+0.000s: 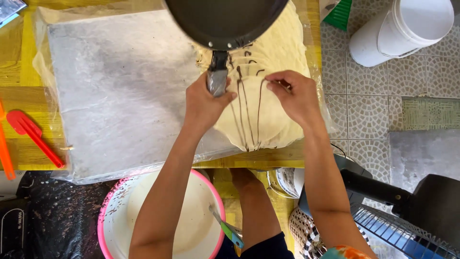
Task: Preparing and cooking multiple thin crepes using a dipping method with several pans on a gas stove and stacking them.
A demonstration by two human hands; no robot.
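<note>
Nearest, at the bottom of the frame, a pink-rimmed bowl of batter [143, 211] is seen. Above it, at centre, the handle of a dark frying pan [225, 21] is gripped firmly by the left hand [206, 103], the pan being tilted at the top edge. Beside it, the edge of a thin crepe [268, 110], striped with chocolate, is pinched by the right hand [294, 96]. Farther off, upper right, a white bucket [402, 31] stands on tiles.

One pan [225, 21]; one stack of crepes [268, 96]; one pink bowl [108, 216]; one red spatula [33, 134]; one white bucket [402, 29]; two hands, left [206, 103], right [294, 96].
</note>
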